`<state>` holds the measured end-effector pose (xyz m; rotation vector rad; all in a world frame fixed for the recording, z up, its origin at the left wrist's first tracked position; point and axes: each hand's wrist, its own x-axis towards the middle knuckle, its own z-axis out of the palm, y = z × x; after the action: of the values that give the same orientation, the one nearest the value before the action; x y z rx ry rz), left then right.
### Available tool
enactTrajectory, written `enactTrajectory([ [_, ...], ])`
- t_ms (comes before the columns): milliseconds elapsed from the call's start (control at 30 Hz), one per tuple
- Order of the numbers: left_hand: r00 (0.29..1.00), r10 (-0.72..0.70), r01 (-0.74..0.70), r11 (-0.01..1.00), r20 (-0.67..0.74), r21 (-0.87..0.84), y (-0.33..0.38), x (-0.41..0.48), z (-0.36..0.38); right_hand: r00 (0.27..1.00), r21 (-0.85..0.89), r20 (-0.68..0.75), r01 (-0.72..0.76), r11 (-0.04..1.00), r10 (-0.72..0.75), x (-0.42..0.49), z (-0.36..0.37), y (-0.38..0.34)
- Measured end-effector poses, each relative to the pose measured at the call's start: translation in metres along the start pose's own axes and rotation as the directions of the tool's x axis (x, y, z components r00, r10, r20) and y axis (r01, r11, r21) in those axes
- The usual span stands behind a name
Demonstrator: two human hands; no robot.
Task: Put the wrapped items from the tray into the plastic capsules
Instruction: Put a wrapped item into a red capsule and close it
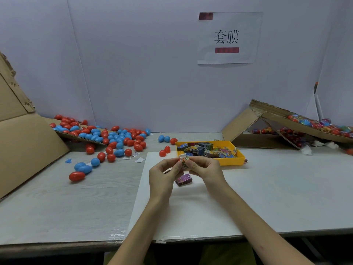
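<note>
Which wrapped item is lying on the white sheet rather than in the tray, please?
The purple wrapped item, alone on the white sheet; the others fill the yellow tray, except one pinched by left hand and right hand.

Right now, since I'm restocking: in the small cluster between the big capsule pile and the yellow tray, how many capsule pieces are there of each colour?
Blue capsule pieces: 2
Red capsule pieces: 3
Total: 5
</note>
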<state>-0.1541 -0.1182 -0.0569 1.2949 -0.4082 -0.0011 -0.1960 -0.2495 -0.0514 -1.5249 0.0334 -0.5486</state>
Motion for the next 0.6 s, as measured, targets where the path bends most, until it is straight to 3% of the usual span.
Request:
enactTrajectory([
  [267,1.0,0.009,-0.009,0.999,-0.01,0.042,0.0023,-0.0007,0.0005,0.998,-0.039,-0.027,0.053,0.998,-0.054,0.0011,-0.0004,0.0013],
  [433,0.999,-0.004,0.006,0.999,-0.041,0.053,0.0036,-0.0011,0.0008,0.988,-0.196,-0.055,0.13,0.972,-0.144,0.0006,0.0022,0.004],
  [600,0.997,-0.031,0.033,0.999,-0.066,0.03,0.0028,-0.0009,0.0002,0.995,-0.107,-0.01,0.093,0.99,-0.095,0.0,0.0023,0.0031],
])
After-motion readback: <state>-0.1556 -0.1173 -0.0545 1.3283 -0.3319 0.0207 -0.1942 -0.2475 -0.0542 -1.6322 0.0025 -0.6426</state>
